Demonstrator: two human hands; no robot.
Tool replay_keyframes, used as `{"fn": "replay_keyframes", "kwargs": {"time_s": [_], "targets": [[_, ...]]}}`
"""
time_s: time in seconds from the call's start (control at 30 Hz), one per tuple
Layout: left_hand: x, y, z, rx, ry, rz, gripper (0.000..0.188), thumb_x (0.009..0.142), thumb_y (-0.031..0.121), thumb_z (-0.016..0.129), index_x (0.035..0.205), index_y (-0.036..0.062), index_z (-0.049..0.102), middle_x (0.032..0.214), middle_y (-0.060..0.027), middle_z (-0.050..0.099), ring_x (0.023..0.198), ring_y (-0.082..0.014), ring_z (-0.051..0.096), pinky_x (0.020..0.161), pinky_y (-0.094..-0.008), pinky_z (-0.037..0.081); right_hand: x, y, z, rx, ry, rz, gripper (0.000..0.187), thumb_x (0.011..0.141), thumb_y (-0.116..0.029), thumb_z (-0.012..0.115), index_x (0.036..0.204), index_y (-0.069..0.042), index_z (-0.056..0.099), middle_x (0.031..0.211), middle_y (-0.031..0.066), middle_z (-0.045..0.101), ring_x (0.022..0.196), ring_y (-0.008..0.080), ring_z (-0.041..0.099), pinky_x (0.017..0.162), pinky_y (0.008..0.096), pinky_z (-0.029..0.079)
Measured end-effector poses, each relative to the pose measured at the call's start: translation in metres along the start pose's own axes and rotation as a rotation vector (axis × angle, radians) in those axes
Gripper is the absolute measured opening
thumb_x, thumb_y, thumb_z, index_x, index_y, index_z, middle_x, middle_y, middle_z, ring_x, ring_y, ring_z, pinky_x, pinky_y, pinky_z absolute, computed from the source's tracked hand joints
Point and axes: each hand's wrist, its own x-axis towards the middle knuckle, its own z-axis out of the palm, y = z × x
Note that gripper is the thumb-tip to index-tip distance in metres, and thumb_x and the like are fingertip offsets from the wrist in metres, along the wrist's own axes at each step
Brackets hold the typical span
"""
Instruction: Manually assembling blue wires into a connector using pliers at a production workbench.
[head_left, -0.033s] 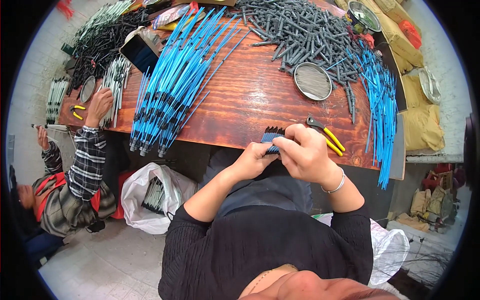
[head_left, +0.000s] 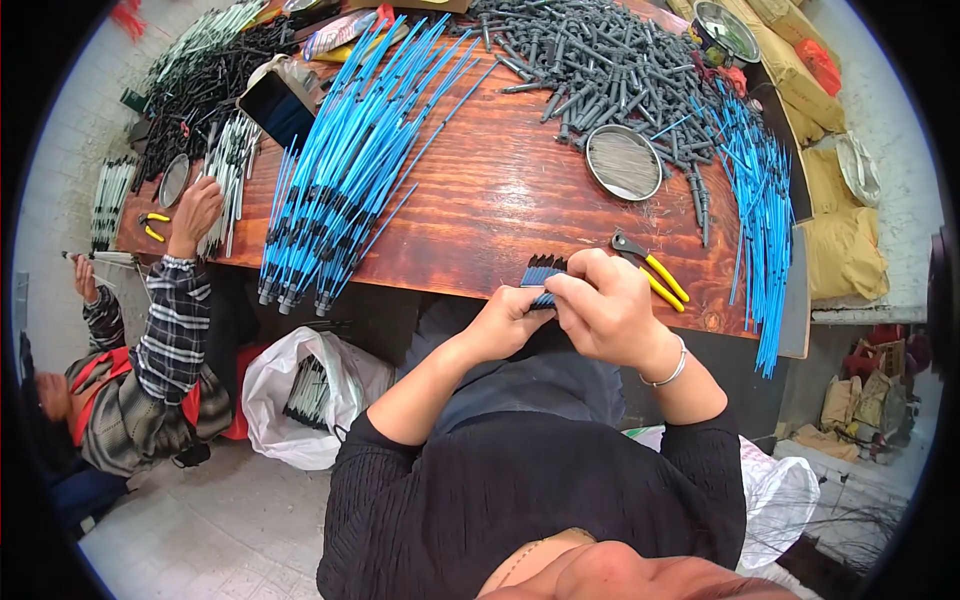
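My left hand [head_left: 508, 322] and my right hand [head_left: 605, 308] meet at the front edge of the wooden table [head_left: 500, 215]. Together they grip a small bundle of blue rods with dark tips [head_left: 540, 271], and the tips fan out toward the table. Yellow-handled pliers [head_left: 655, 270] lie just right of my right hand. A large pile of blue rods with black sleeves [head_left: 345, 170] lies on the table to the left. A heap of grey plastic parts [head_left: 600, 60] fills the far side.
A round metal dish [head_left: 622, 162] sits mid-table, and more blue rods [head_left: 755, 190] run along the right edge. At the left, a seated person in a plaid sleeve rests a hand [head_left: 195, 210] on the table. A white plastic bag [head_left: 300, 395] lies on the floor.
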Motion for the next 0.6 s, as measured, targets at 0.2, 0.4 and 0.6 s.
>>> {"fn": "replay_keyframes", "kwargs": {"time_s": [0.2,0.4,0.6], "targets": [[-0.006,0.02,0.011,-0.062,0.084,0.141,0.011,0.082,0.002,0.059,0.093,0.0005,0.064,0.079,-0.0055,0.065,0.075,-0.0135,0.061,0.073,-0.0269,0.048,0.015,0.018,-0.042,-0.217,0.353,0.069,0.019,0.065,-0.007,0.065,0.083,-0.006,0.06,0.078,0.0084,0.053,0.069,0.0256,0.054,0.06,0.0343,0.043],[-0.015,0.025,0.025,-0.221,0.022,0.043,0.013,0.082,0.001,0.06,0.093,-0.0039,0.065,0.091,-0.0097,0.067,0.084,-0.0145,0.062,0.076,-0.0276,0.049,0.007,0.179,-0.016,-0.417,0.069,0.483,0.01,0.071,-0.014,0.061,0.07,-0.004,0.063,0.079,0.015,0.058,0.077,0.0302,0.059,0.066,0.0402,0.048],[-0.027,0.019,0.036,-0.306,0.068,-0.081,0.017,0.082,-0.002,0.059,0.098,-0.003,0.065,0.101,-0.0132,0.066,0.094,-0.0169,0.062,0.083,-0.0292,0.048,-0.014,0.213,0.015,-0.627,-0.293,0.404,0.011,0.071,-0.015,0.06,0.069,-0.004,0.062,0.077,0.0134,0.058,0.075,0.0317,0.06,0.066,0.0418,0.049]]}}
